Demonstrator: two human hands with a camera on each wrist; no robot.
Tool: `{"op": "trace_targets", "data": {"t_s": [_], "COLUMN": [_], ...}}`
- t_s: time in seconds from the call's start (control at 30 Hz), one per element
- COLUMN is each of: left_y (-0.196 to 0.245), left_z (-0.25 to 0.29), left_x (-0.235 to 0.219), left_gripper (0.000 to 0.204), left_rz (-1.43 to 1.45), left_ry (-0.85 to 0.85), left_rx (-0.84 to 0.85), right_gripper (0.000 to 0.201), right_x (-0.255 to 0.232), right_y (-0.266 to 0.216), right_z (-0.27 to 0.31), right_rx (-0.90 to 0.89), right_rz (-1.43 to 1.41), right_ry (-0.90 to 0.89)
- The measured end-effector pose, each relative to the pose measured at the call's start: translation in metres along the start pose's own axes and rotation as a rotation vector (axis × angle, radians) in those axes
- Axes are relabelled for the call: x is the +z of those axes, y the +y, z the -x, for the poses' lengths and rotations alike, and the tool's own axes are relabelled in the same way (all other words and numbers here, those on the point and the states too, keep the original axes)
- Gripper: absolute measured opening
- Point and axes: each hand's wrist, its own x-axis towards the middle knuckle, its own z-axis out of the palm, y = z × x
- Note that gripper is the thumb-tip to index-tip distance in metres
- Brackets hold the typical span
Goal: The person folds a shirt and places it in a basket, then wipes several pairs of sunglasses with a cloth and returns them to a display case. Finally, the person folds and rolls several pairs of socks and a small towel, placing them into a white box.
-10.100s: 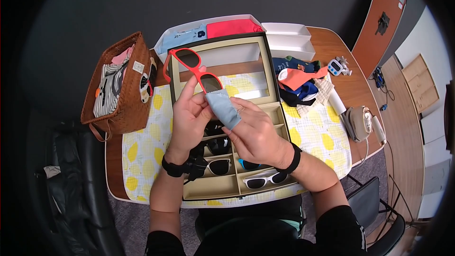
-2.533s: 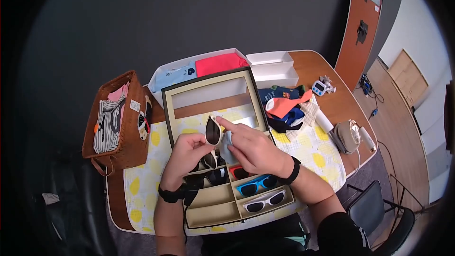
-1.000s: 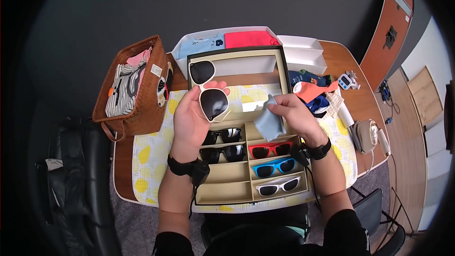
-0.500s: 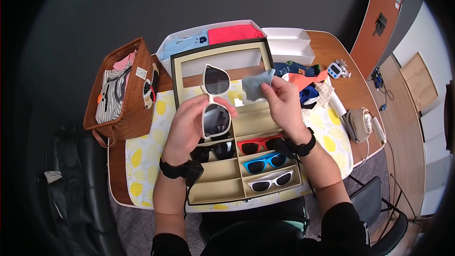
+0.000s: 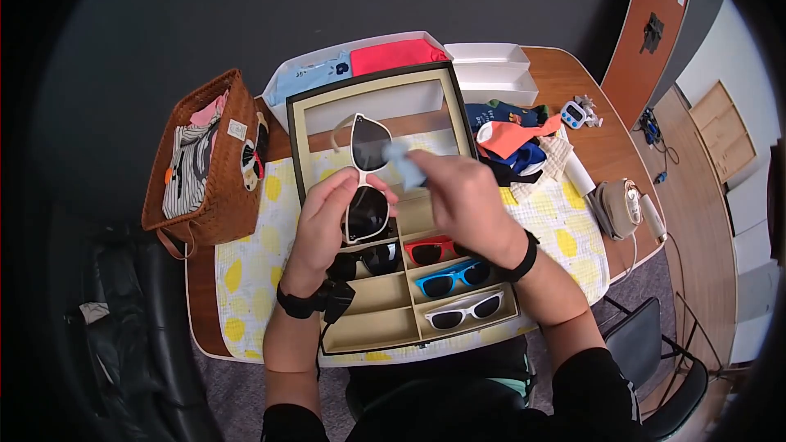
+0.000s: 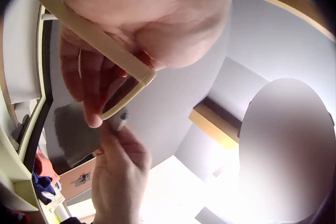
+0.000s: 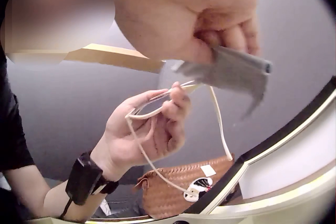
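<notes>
Cream-framed sunglasses (image 5: 368, 209) with dark lenses stand on end in the left hand (image 5: 321, 225), which grips them around the bridge. The right hand (image 5: 471, 200) pinches a small blue-grey cloth (image 5: 403, 165) beside the upper lens, blurred in the head view. In the right wrist view the cloth (image 7: 231, 71) hangs from curled fingers near the frame (image 7: 157, 109), whose arms are unfolded. Below lies an open compartment case (image 5: 368, 324) holding red (image 5: 426, 252), blue (image 5: 453, 278) and white sunglasses (image 5: 464, 312) on the right, dark ones (image 5: 378, 259) on the left.
A woven basket (image 5: 214, 205) with clothes stands left. White boxes (image 5: 274, 86) are behind the raised glass lid (image 5: 452, 86). Socks (image 5: 516, 137), a timer (image 5: 573, 115), a white roll (image 5: 578, 176) and a beige corded device (image 5: 618, 209) lie right, partly on a lemon-print cloth (image 5: 246, 262).
Earlier the red sunglasses were in hand; they are now in the case, and the cream pair is held. Over the last moment the right hand has brought the cloth left to the upper lens.
</notes>
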Motion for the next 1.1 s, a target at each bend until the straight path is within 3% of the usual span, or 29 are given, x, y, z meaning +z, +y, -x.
{"op": "trace_targets", "data": {"t_s": [0.03, 0.1, 0.13, 0.23, 0.3, 0.33, 0.4, 0.43, 0.5, 0.57, 0.63, 0.73, 0.8, 0.9, 1.1], "left_y": [0.004, 0.004, 0.004, 0.002, -0.001, -0.003, -0.007, -0.009, -0.011, -0.012, -0.013, -0.017, -0.025, -0.025, -0.012], "left_z": [-0.002, -0.003, -0.003, -0.005, -0.005, -0.006, -0.007, -0.007, -0.007, -0.007, -0.007, -0.007, -0.008, -0.009, -0.002], "left_x": [0.0, -0.001, -0.001, -0.002, -0.001, -0.001, 0.0, 0.002, 0.005, 0.008, 0.009, 0.004, -0.001, 0.001, 0.016], "left_gripper": [0.035, 0.038, 0.038, 0.038, 0.038, 0.039, 0.039, 0.039, 0.04, 0.039, 0.039, 0.036, 0.032, 0.03, 0.032], "left_rz": [0.042, 0.002, 0.022, 0.033, 0.023, 0.013, 0.005, -0.053, -0.111, -0.117, -0.126, -0.167, -0.284, -0.248, -0.202], "left_ry": [-0.077, -0.078, -0.082, -0.086, -0.087, -0.099, -0.11, -0.131, -0.151, -0.191, -0.202, -0.11, -0.017, 0.006, -0.111], "left_rx": [-0.053, -0.034, -0.047, -0.055, -0.051, -0.081, -0.111, -0.106, -0.102, -0.101, -0.057, -0.048, 0.046, 0.092, -0.015], "right_gripper": [0.021, 0.009, 0.009, 0.019, 0.02, 0.02, 0.017, 0.017, 0.013, 0.03, 0.041, 0.047, 0.049, 0.053, 0.053], "right_x": [-0.001, 0.004, 0.003, 0.001, 0.0, 0.001, 0.007, 0.008, 0.008, 0.008, 0.016, 0.019, 0.02, 0.021, 0.015], "right_y": [0.008, 0.031, 0.04, 0.055, 0.058, 0.059, 0.059, 0.049, 0.02, 0.008, 0.004, -0.007, -0.012, -0.013, -0.011], "right_z": [0.0, 0.0, 0.0, -0.002, -0.006, -0.005, -0.004, -0.005, -0.004, 0.004, 0.002, 0.007, 0.008, 0.007, 0.005], "right_rx": [-0.001, 0.321, 0.321, 0.382, 0.623, 0.624, 0.562, 0.562, 0.195, 0.128, -0.207, -0.272, -0.322, -0.373, -0.314], "right_rz": [0.0, 0.14, 0.141, 0.015, -0.39, -0.391, -0.481, -0.481, -0.368, -0.237, -0.063, -0.035, -0.007, 0.02, 0.043], "right_ry": [0.0, -0.038, -0.037, -0.126, -0.227, -0.227, 0.031, 0.03, 0.285, 0.148, 0.256, 0.17, 0.13, 0.082, 0.141]}}
